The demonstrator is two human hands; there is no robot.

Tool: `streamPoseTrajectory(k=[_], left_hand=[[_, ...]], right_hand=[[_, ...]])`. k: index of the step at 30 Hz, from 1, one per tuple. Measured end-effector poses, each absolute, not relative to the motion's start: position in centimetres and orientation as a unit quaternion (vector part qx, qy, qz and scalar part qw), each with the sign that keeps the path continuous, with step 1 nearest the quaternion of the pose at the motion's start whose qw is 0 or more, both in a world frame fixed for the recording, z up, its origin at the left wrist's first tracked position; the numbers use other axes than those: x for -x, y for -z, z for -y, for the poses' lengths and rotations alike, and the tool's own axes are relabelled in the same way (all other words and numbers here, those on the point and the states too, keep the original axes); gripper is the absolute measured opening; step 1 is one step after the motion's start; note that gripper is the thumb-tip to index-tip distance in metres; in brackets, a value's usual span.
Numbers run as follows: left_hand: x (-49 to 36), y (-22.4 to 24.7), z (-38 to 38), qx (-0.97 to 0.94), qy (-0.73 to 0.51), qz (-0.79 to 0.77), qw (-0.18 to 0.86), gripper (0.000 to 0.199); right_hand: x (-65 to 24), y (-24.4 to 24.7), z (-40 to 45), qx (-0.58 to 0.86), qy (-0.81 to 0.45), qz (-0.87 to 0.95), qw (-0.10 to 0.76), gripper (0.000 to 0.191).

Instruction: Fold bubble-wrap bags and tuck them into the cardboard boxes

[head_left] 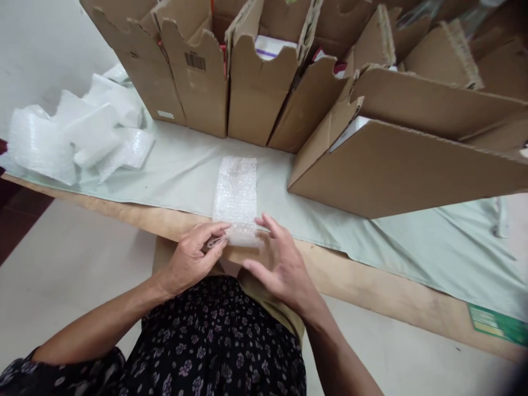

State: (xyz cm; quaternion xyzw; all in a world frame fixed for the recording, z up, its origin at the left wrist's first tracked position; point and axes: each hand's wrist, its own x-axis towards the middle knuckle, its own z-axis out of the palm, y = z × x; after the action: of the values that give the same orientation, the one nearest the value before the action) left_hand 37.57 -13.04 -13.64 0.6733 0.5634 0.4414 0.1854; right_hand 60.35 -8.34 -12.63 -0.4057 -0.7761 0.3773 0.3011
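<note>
A strip of bubble wrap [236,190] lies on the pale green cloth, its near end reaching over the wooden table edge toward me. At that end my left hand [196,250] pinches the strip's left corner between thumb and fingers; something small there is partly hidden. My right hand [282,264] is beside the right corner with thumb and fingers spread apart. Its fingertips are close to the wrap, and whether they touch it I cannot tell.
Several cardboard bins [264,93] stand in a row at the back, holding boxes. A larger cardboard bin [412,165] stands at the right. Crumpled bubble wrap pieces [99,129] are heaped at the left. A green card [497,324] is at the table's right edge.
</note>
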Motion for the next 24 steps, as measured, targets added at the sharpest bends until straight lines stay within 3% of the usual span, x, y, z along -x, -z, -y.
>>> streamPoseTrajectory(k=[3, 5, 13, 17, 22, 24], left_hand=[[-37.5, 14.2, 12.7, -0.661, -0.42, -0.597, 0.174, 0.037], [-37.4, 14.4, 12.4, -0.664, -0.408, -0.61, 0.143, 0.039], [-37.3, 14.7, 12.0, -0.684, -0.362, -0.631, 0.055, 0.041], [-37.4, 14.8, 11.9, -0.701, -0.34, -0.626, 0.023, 0.044], [-36.4, 13.7, 13.0, -0.749, -0.343, -0.566, -0.009, 0.063], [-36.0, 13.3, 13.4, -0.788, -0.323, -0.525, -0.013, 0.058]], right_hand=[[-58.0, 14.0, 7.1, 0.438, -0.362, 0.77, 0.292, 0.049], [-57.1, 14.6, 6.5, 0.456, -0.309, 0.782, 0.292, 0.039], [-58.5, 13.0, 7.5, 0.362, -0.071, 0.873, 0.319, 0.032], [-58.1, 13.2, 7.3, 0.286, -0.077, 0.926, 0.236, 0.022], [-57.7, 13.9, 6.2, 0.292, -0.096, 0.918, 0.25, 0.019], [-57.9, 13.5, 5.8, 0.286, -0.111, 0.915, 0.261, 0.018]])
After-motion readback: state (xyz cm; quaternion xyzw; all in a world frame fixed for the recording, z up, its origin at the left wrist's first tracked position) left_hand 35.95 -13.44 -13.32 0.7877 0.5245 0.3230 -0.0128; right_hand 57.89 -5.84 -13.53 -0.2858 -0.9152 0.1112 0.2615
